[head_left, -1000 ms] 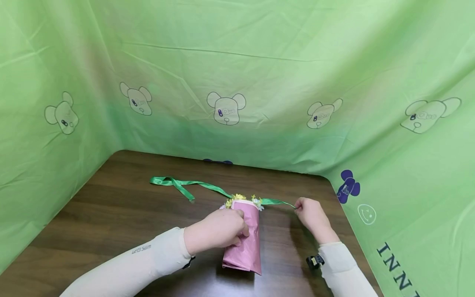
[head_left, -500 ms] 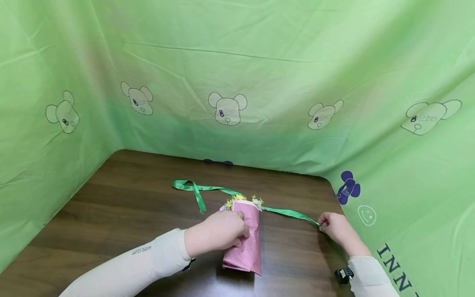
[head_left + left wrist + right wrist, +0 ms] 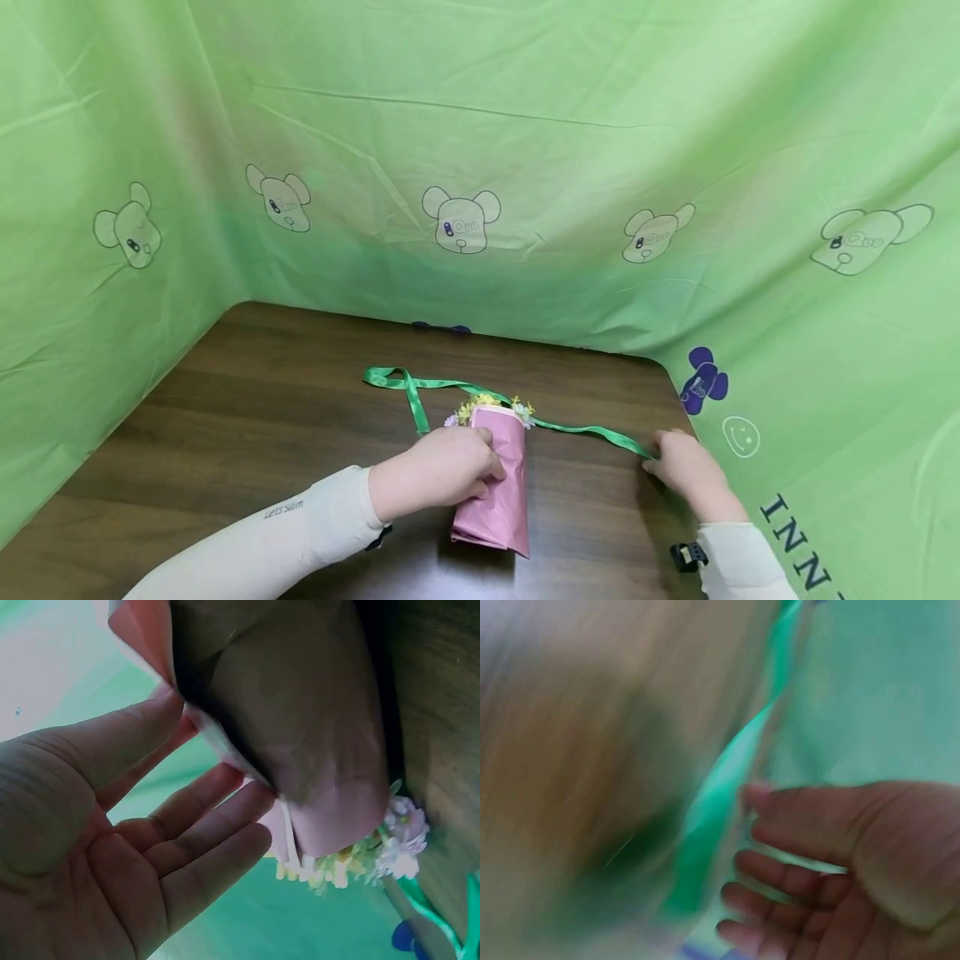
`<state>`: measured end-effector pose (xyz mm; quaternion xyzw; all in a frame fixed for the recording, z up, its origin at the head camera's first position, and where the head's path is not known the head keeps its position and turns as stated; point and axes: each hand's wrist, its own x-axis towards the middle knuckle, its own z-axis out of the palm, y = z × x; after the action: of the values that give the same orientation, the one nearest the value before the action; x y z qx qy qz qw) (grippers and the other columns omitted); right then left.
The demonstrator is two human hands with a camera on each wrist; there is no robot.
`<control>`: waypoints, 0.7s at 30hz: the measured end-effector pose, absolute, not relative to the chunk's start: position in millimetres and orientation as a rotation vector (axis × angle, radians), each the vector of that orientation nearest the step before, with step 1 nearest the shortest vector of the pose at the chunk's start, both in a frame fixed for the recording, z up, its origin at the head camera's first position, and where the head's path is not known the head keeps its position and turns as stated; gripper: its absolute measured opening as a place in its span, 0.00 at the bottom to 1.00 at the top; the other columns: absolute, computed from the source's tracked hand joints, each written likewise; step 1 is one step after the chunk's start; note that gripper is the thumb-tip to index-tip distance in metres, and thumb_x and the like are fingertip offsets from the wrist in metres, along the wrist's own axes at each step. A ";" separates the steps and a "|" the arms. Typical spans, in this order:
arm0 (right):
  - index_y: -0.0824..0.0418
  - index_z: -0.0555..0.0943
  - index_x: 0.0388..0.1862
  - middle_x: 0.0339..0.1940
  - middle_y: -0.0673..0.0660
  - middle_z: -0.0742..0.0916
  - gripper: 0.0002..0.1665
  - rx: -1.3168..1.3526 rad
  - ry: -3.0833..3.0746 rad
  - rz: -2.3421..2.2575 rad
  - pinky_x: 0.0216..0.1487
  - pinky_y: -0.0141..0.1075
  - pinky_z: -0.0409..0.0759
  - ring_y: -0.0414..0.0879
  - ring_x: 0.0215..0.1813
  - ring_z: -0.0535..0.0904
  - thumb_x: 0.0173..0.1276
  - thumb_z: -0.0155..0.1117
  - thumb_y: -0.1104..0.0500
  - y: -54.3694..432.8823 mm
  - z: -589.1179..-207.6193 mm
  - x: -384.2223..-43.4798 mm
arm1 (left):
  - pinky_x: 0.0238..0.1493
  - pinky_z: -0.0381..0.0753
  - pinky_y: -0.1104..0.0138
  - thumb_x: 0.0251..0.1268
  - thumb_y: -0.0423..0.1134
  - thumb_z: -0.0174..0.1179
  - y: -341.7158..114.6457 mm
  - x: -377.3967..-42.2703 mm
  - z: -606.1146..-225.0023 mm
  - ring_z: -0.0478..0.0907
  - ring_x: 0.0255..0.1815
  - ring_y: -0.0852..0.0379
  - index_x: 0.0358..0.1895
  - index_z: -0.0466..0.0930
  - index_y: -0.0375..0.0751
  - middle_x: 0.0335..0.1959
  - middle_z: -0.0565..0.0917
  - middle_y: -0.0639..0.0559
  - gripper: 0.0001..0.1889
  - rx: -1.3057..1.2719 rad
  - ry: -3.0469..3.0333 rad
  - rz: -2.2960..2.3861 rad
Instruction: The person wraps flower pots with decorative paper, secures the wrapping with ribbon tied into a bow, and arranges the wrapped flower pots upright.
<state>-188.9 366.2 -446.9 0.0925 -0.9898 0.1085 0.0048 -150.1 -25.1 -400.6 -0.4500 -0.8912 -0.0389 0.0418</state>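
– Where was the pink wrapper (image 3: 506, 500)?
– Lower centre of the head view, on the brown table (image 3: 262, 400), flowers (image 3: 487, 401) around its upper end.
– And the left hand (image 3: 442, 467)?
– Thumb and fingers pinched the wrapper's edge.
– The right hand (image 3: 692, 473)?
– Lower right, fingertips at one end of the green ribbon (image 3: 611, 435); blur hid whether they gripped it, so I couldn't tell.
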 end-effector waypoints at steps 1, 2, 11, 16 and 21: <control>0.62 0.84 0.36 0.33 0.54 0.84 0.10 0.319 -3.051 0.366 0.42 0.51 0.82 0.50 0.37 0.81 0.59 0.76 0.60 351.4 -442.4 -185.4 | 0.28 0.72 0.73 0.55 0.46 0.77 -25.7 -150.8 -403.0 0.73 0.32 0.66 0.37 0.89 0.62 0.27 0.77 0.64 0.08 -1.362 -2.742 -0.152; 0.61 0.85 0.39 0.37 0.55 0.86 0.10 0.376 -2.986 0.414 0.45 0.53 0.83 0.52 0.40 0.83 0.61 0.76 0.60 335.4 -437.8 -181.4 | 0.29 0.73 0.73 0.55 0.45 0.77 -26.4 -151.7 -405.8 0.73 0.32 0.66 0.37 0.89 0.61 0.27 0.77 0.65 0.08 -1.339 -2.764 -0.196; 0.54 0.86 0.50 0.49 0.48 0.87 0.17 1.076 -2.480 0.926 0.56 0.38 0.82 0.41 0.53 0.82 0.62 0.77 0.58 202.3 -428.7 -135.7 | 0.49 0.79 0.71 0.57 0.47 0.76 -40.5 -162.8 -434.4 0.78 0.41 0.67 0.36 0.86 0.51 0.37 0.83 0.65 0.10 -1.214 -2.813 -0.759; 0.52 0.87 0.46 0.48 0.46 0.87 0.20 1.032 -2.579 0.868 0.55 0.37 0.81 0.40 0.54 0.80 0.55 0.82 0.55 182.5 -439.5 -126.6 | 0.64 0.78 0.64 0.63 0.40 0.71 -53.8 -170.4 -442.8 0.81 0.57 0.63 0.43 0.89 0.48 0.52 0.87 0.59 0.07 -1.284 -2.774 -0.886; 0.52 0.87 0.41 0.45 0.45 0.86 0.18 0.981 -2.624 0.812 0.54 0.37 0.80 0.39 0.51 0.79 0.52 0.83 0.56 176.8 -436.9 -125.1 | 0.41 0.82 0.67 0.61 0.33 0.69 -77.8 -198.1 -452.7 0.79 0.35 0.63 0.33 0.84 0.49 0.32 0.83 0.60 0.05 -0.960 -2.890 -0.906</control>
<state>-125.1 176.8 -436.9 0.3342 -0.8940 0.2767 0.1120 -198.1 -77.8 -452.7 -0.3022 -0.9095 -0.2850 -0.0178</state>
